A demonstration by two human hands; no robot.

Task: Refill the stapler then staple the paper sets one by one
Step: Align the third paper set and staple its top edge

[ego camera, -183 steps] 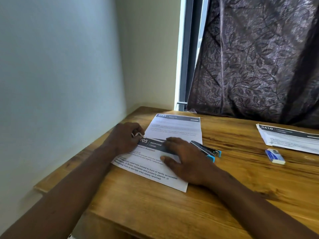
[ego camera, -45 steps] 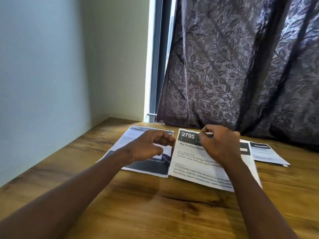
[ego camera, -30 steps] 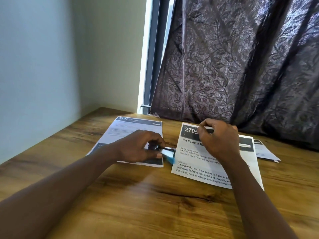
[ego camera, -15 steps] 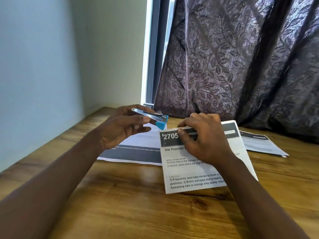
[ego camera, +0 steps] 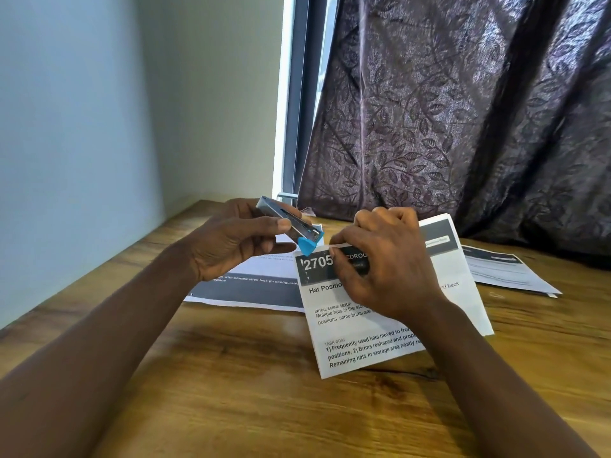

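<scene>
My left hand (ego camera: 231, 242) grips a small grey stapler (ego camera: 291, 226) with a blue tip, held in the air. Its blue nose touches the top left corner of the paper set headed "2705" (ego camera: 360, 328). My right hand (ego camera: 383, 259) pinches that set's top edge, thumb on the dark header, and lifts it off the wooden table (ego camera: 258, 391). My right hand hides the middle of the sheet.
A second paper set (ego camera: 251, 285) lies flat on the table to the left, under my left hand. A third set (ego camera: 502, 272) lies at the right. A dark leaf-patterned curtain (ego camera: 463, 110) hangs behind the table, and a pale wall (ego camera: 82, 127) runs along the left.
The stapler, picked up from the table a second ago, has come down to the top left corner of the "2705" set. My right hand has raised and tilted that set.
</scene>
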